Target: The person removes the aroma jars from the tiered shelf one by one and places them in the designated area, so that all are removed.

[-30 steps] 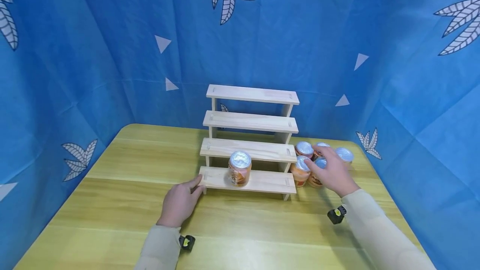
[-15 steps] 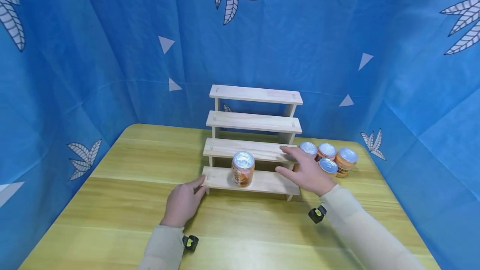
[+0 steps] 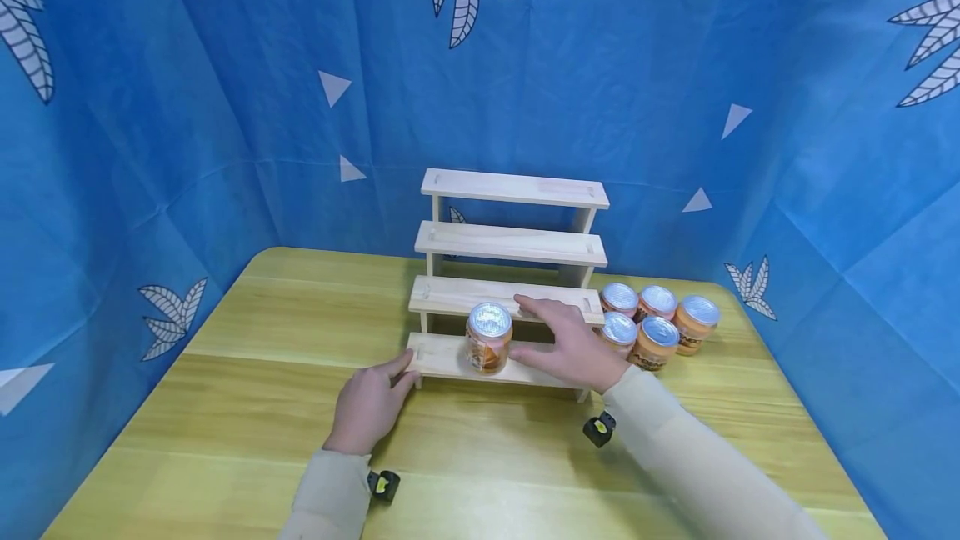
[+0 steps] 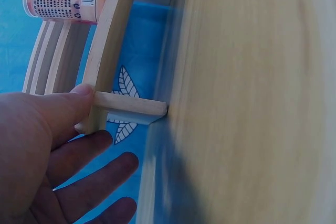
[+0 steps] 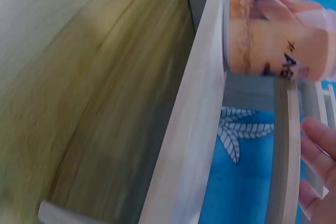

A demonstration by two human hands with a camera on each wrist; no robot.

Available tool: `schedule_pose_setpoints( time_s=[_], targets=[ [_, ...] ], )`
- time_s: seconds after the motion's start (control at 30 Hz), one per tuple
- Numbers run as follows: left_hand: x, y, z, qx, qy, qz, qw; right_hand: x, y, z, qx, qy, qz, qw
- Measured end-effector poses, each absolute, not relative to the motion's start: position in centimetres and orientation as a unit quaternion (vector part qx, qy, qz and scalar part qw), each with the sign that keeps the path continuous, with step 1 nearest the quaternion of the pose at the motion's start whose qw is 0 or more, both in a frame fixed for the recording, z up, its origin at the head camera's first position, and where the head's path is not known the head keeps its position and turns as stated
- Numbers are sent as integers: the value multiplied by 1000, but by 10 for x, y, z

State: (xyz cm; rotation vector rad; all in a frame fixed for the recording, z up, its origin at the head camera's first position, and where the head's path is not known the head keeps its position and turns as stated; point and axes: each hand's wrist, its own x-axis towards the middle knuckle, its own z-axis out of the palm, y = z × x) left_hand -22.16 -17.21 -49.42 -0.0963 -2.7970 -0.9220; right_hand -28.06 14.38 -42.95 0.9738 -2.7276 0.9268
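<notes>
A four-tier shelf is out of count here, so simply: a pale wooden stepped display rack (image 3: 510, 242) stands on the table. One clear jar (image 3: 489, 342) with a silver lid and orange-pink label sits upright on its lowest step, near the middle. My left hand (image 3: 367, 407) pinches the left end of that step; in the left wrist view the thumb lies on top and the index finger beneath. My right hand (image 3: 573, 348) hovers just right of the jar with fingers spread and holds nothing. In the right wrist view a gap shows between its fingers (image 5: 315, 150) and the jar (image 5: 278, 40).
Several similar jars (image 3: 656, 340) with silver lids stand grouped on the wooden table (image 3: 225, 390), right of the rack. Blue cloth (image 3: 600, 65) with leaf prints hangs behind and at both sides. Each wrist carries a small black camera.
My right hand has moved left from the grouped jars to beside the jar on the lowest step. The left hand keeps its grip on the rack; the view has shifted slightly.
</notes>
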Motion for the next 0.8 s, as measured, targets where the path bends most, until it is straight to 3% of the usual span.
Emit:
schedule_pose_setpoints(
  time_s=[0.37, 0.8],
  targets=[
    [-222, -174, -494, -34, -945, -309, 98, -281, 125, -434, 342, -890, 290, 83],
    [-222, -172, -491, -32, -944, -315, 92, -285, 101, -433, 332, -890, 302, 84]
  ],
)
